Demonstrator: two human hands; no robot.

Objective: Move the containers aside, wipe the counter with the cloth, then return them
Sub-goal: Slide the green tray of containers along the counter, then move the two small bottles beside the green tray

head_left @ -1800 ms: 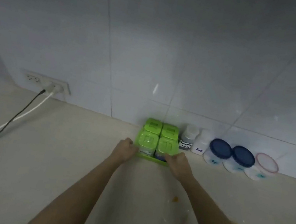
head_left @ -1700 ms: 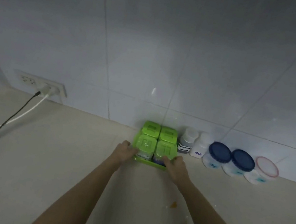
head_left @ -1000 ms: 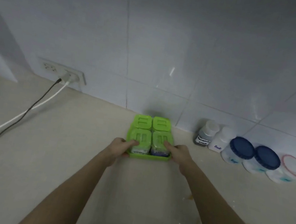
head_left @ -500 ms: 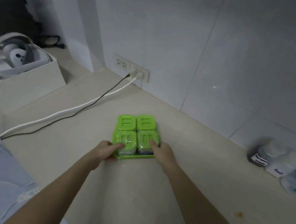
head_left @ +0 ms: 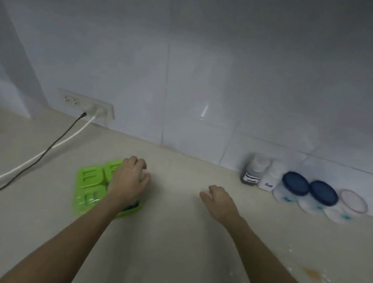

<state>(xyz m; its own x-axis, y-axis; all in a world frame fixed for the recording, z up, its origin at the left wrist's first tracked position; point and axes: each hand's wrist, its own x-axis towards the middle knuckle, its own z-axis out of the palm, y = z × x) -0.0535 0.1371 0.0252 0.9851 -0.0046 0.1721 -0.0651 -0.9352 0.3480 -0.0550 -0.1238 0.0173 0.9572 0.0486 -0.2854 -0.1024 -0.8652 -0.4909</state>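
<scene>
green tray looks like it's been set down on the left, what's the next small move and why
Probably reach the right hand to the dark-filled bottle, the nearest of the row along the wall. The green tray sits apart from that row with the left hand over it, while the right hand hovers empty over bare counter. The bottles and jars stand unmoved, and orange stains await wiping.

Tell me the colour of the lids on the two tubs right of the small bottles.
Dark blue lids, on pale tubs; seen in the head view.
</scene>
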